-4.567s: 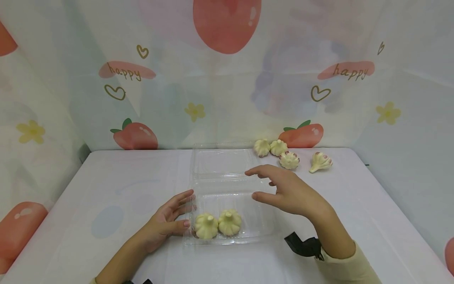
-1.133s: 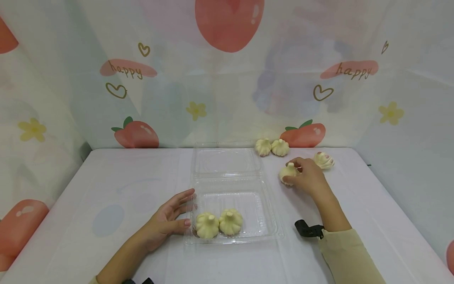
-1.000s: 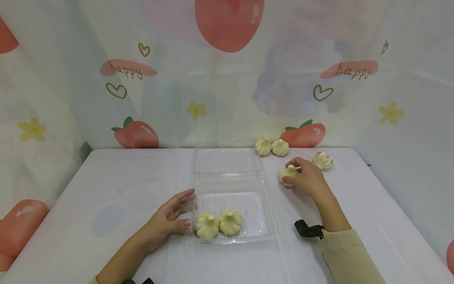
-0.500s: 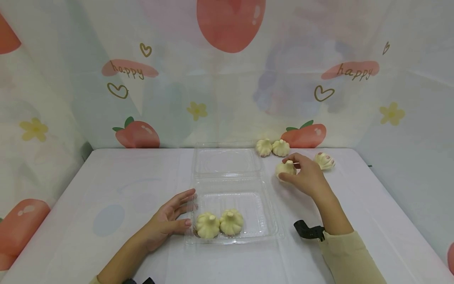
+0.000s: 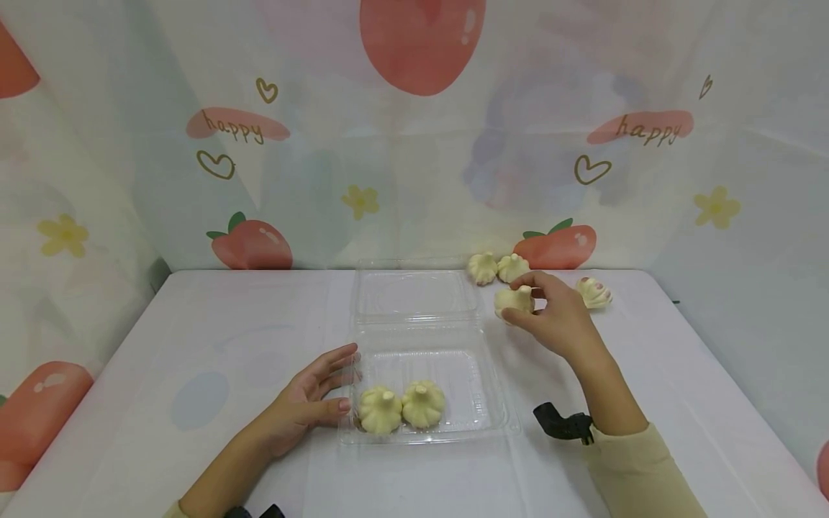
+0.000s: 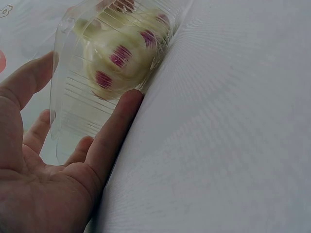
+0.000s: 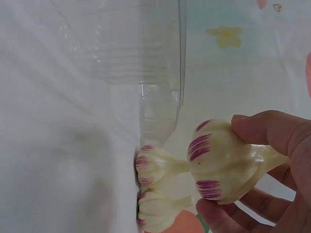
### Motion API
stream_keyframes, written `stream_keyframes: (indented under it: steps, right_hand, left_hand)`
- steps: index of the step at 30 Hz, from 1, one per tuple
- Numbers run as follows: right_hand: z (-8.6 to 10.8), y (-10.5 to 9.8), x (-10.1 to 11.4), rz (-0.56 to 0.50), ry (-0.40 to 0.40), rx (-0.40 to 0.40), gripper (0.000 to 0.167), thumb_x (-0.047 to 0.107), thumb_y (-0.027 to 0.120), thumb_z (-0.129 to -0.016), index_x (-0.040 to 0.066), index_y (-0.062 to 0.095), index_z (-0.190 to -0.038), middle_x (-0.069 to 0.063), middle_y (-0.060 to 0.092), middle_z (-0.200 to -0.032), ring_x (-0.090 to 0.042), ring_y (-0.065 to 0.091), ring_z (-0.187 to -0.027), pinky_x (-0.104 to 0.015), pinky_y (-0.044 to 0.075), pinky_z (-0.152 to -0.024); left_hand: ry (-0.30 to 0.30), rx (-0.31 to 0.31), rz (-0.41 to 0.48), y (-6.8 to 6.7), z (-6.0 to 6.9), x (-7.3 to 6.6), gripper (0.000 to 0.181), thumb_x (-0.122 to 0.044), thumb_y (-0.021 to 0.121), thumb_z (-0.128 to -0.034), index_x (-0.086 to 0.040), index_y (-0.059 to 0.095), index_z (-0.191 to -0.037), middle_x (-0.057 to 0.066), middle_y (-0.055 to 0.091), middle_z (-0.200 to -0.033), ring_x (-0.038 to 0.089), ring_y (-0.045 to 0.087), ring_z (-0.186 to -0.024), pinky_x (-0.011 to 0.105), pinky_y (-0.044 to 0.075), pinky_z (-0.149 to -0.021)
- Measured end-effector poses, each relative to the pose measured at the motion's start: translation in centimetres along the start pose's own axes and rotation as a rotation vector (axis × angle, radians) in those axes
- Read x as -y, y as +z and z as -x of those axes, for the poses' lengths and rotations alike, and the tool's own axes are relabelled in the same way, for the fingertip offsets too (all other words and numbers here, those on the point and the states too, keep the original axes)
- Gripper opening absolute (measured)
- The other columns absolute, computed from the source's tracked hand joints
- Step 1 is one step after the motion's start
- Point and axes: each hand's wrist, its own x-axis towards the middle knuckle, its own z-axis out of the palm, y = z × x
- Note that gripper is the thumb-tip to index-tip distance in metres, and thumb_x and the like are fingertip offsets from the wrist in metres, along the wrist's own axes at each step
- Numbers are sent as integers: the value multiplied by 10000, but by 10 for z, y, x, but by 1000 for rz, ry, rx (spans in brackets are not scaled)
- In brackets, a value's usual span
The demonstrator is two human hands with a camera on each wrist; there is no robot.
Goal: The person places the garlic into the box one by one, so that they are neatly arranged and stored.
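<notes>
My right hand point(image 5: 562, 316) pinches a cream garlic bulb point(image 5: 514, 303) between thumb and fingers, right of the clear plastic box point(image 5: 463, 388). In the right wrist view that bulb point(image 7: 221, 160) shows purple streaks, its stem toward the palm of the hand point(image 7: 272, 194). Two garlic bulbs point(image 5: 380, 410) point(image 5: 423, 404) sit side by side at the front left of the box, stems up. My left hand point(image 5: 301, 410) rests against the box's left side with its fingers extended. The left wrist view shows this hand point(image 6: 63, 170) touching the clear wall beside a bulb point(image 6: 119, 53).
Two more bulbs point(image 5: 482, 268) point(image 5: 513, 267) stand at the table's back edge, right of the raised clear lid point(image 5: 414, 295). Another bulb point(image 5: 594, 293) lies on its side behind the right hand. A printed cloth wall rises behind the white table point(image 5: 259, 302).
The right hand has gripped a bulb from the back right group and carried it, first forward, lately up and leftward toward the box. The left hand has stayed at the box's side.
</notes>
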Motion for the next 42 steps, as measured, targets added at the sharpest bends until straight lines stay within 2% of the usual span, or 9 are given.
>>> stream_keyframes:
  steps: [8, 15, 22, 32, 42]
  right_hand:
    - [3, 1, 14, -72, -32, 20, 377, 219, 801, -846, 113, 625, -1162, -64, 617, -1265, -299, 593, -1141, -482, 564, -866]
    - [4, 0, 21, -105, -58, 34, 389, 252, 808, -849, 123, 622, -1165, -56, 626, -1242, -285, 576, -1149, -482, 562, -884]
    - [5, 2, 31, -160, -60, 60, 387, 277, 809, -844, 151, 635, -1165, -15, 625, -1233, -224, 567, -1120, -416, 568, -880]
    - [2, 16, 44, -126, -107, 137, 368, 209, 824, -818, 170, 647, -1138, 10, 645, -1192, -210, 566, -1062, -399, 567, -857]
    - [0, 18, 62, -61, -176, 155, 379, 168, 831, -795, 152, 648, -1127, 16, 647, -1157, -186, 571, -994, -406, 574, -835]
  left_hand:
    - [0, -3, 4, 0, 0, -1, 797, -20, 654, -921, -140, 229, -1585, 145, 164, -1629, 374, 249, -1456, 421, 536, -922]
    - [2, -3, 11, 1, -1, -1, 801, -14, 655, -916, -143, 233, -1584, 139, 176, -1626, 360, 263, -1451, 426, 537, -922]
    - [9, -1, 16, 0, -2, -1, 804, -16, 662, -912, -134, 235, -1583, 146, 179, -1625, 362, 272, -1447, 429, 548, -908]
    - [15, 5, 21, 1, -2, -1, 806, 7, 650, -915, -136, 227, -1586, 145, 166, -1627, 365, 264, -1449, 421, 552, -899]
    - [13, 6, 25, 0, -1, -1, 804, -2, 652, -916, -130, 225, -1586, 154, 164, -1625, 362, 267, -1447, 422, 555, -897]
